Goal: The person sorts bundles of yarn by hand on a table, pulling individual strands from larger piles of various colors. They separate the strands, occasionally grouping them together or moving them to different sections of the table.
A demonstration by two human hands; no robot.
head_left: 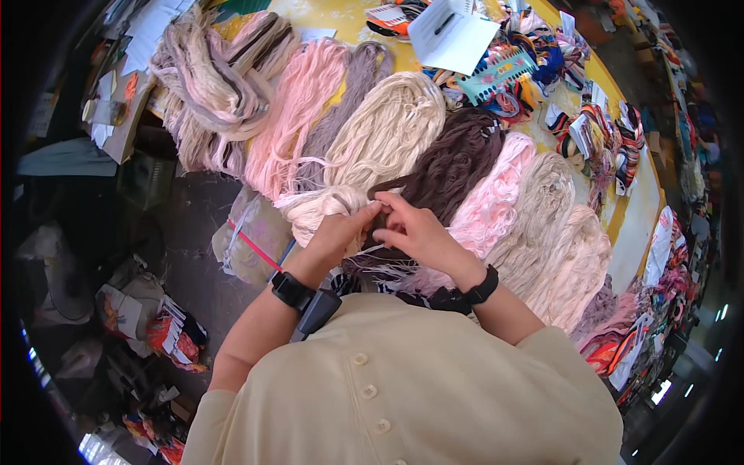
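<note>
My left hand closes around a gathered hank of pale cream-pink yarn at the table's near edge; most of its fingers are hidden beneath. Just right of it, my right hand has its fingers bent and drawn together at a few dark brown strands. The fingertips of both hands nearly meet there. These strands seem to run from the dark brown hank lying beyond my right hand. Left of that lies a cream hank, and to its right a light pink hank.
More hanks spread across the yellow table: salmon pink, grey-mauve and beige. White paper and a teal notched card lie among multicoloured bundles at the back. A plastic bag sits left of my hands.
</note>
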